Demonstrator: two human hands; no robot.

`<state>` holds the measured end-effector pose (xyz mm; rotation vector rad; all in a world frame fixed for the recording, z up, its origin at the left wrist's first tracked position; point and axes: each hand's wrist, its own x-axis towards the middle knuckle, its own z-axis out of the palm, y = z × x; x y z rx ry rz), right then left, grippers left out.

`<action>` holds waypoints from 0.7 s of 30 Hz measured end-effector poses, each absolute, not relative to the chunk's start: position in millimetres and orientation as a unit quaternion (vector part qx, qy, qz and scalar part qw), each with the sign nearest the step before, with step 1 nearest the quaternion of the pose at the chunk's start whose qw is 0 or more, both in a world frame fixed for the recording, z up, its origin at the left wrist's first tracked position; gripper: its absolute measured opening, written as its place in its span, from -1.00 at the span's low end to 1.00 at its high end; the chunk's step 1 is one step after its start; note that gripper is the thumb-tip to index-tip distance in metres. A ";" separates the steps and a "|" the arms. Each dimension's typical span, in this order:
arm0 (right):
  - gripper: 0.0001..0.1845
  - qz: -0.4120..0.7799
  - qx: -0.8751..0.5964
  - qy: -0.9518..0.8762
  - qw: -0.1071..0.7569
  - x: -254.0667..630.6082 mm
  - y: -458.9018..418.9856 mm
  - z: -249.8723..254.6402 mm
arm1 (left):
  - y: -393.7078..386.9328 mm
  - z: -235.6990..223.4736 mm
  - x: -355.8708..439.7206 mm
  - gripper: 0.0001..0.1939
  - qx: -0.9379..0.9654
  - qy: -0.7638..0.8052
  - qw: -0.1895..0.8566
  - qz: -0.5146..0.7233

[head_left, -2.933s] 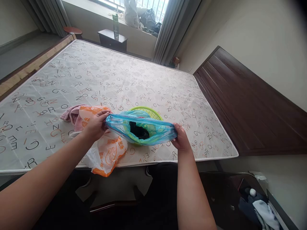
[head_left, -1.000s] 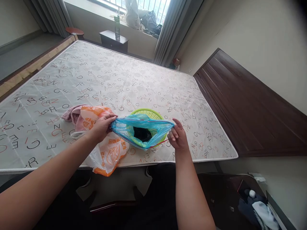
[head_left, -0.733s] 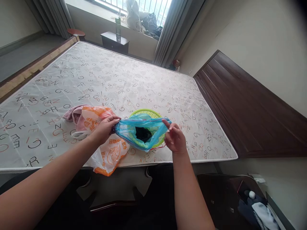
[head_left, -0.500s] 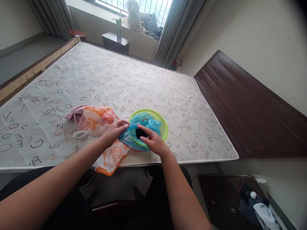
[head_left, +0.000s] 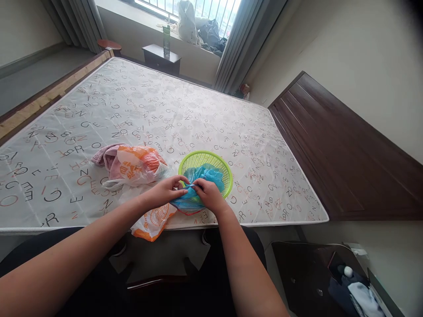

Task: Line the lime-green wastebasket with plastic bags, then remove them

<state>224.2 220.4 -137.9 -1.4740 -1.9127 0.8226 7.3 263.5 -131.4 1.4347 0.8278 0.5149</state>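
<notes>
A thin blue plastic bag [head_left: 208, 174] lies partly in a round lime-green plastic basket [head_left: 228, 169] and spills over its near rim. My left hand [head_left: 173, 188] pinches the bag's gathered edge between thumb and fingers. Right beside it, my right hand [head_left: 205, 192] is closed on the same gathered plastic, knuckles up. To the left lies an orange and white plastic bag [head_left: 132, 165] against a pink towel [head_left: 107, 158]. Another orange-printed bag [head_left: 155, 222] hangs over the mattress edge, partly below my left wrist.
All this rests on a letter-printed mattress [head_left: 185, 114]. A dark wooden headboard [head_left: 337, 149] rises on the right. At the lower right, a dark bedside table [head_left: 297, 264] carries cloth and small items. A nightstand [head_left: 160, 59] with a green glass [head_left: 166, 40] stands beyond.
The bag's opening, which showed something dark inside, has been drawn together. My hands have come closer to each other, and the right one has turned knuckles up.
</notes>
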 end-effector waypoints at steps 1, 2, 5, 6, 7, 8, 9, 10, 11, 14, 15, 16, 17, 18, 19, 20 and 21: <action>-0.81 0.289 -0.565 -0.716 0.290 227.4 221.4 -139.0 | 265.9 -132.6 6.6 -0.66 0.631 0.378 0.641 0.219; -0.80 0.272 -0.578 -0.712 0.291 230.8 222.6 -140.5 | 268.3 -134.2 5.8 -0.65 0.630 0.391 0.637 0.210; -0.78 0.235 -0.615 -0.689 0.305 241.2 226.9 -146.7 | 273.7 -139.2 2.6 -0.64 0.628 0.416 0.630 0.190; -0.77 0.226 -0.624 -0.679 0.314 244.3 228.2 -148.7 | 274.8 -140.6 1.6 -0.64 0.631 0.415 0.628 0.189; -0.76 0.217 -0.632 -0.670 0.324 246.8 229.3 -150.1 | 275.6 -141.8 0.8 -0.64 0.634 0.413 0.625 0.192; -0.76 0.207 -0.637 -0.663 0.335 248.5 230.0 -150.7 | 276.1 -142.7 0.3 -0.63 0.638 0.410 0.621 0.197; -0.75 0.198 -0.637 -0.659 0.348 249.2 230.1 -150.4 | 276.4 -143.3 0.0 -0.62 0.642 0.409 0.617 0.203; -0.75 0.189 -0.632 -0.659 0.363 248.8 229.6 -148.9 | 276.4 -143.7 0.0 -0.61 0.645 0.409 0.612 0.209; -0.74 0.182 -0.621 -0.663 0.377 247.0 228.4 -146.6 | 276.3 -143.9 0.3 -0.60 0.646 0.409 0.608 0.215; -0.62 0.178 -0.574 -0.696 0.393 233.9 221.9 -137.8 | 275.2 -143.4 2.0 -0.57 0.647 0.405 0.604 0.229; -0.58 0.180 -0.561 -0.710 0.385 227.8 219.5 -135.7 | 274.6 -142.9 2.6 -0.57 0.648 0.402 0.604 0.232; -0.57 0.184 -0.552 -0.724 0.371 221.7 217.6 -134.6 | 274.0 -142.3 3.1 -0.56 0.651 0.397 0.603 0.235; -0.59 0.189 -0.545 -0.736 0.355 216.1 216.2 -134.7 | 273.5 -141.6 3.4 -0.57 0.656 0.391 0.601 0.236; -0.61 0.194 -0.540 -0.745 0.340 211.4 215.6 -135.8 | 272.9 -140.9 3.4 -0.58 0.661 0.383 0.600 0.237; -0.65 0.198 -0.536 -0.751 0.329 208.1 215.7 -137.7 | 272.5 -140.3 3.2 -0.59 0.667 0.375 0.599 0.236; -0.70 0.198 -0.535 -0.755 0.323 206.3 216.4 -139.9 | 272.3 -139.8 2.9 -0.60 0.670 0.367 0.601 0.234; -0.74 0.196 -0.538 -0.755 0.321 206.1 217.6 -142.2 | 272.2 -139.4 2.4 -0.61 0.671 0.363 0.604 0.231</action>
